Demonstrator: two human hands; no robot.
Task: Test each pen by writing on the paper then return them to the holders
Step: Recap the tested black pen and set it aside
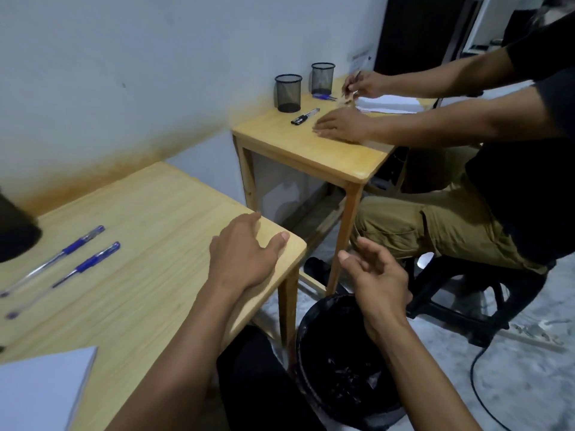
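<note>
Two blue pens (59, 256) lie side by side on my wooden table (149, 231), at its left. A white pad of paper (43, 390) sits at the near left corner. A dark holder (15, 231) shows partly at the left edge. My left hand (245, 256) rests flat on the table's right corner, fingers spread, holding nothing. My right hand (376, 275) hovers off the table above a black bin (339, 365), fingers loosely curled and empty.
A second wooden table (314, 150) stands beyond, with two black mesh holders (288, 93), pens and white paper on it. Another person sits there on a black chair (466, 293), both hands on that table. A cable runs over the floor at right.
</note>
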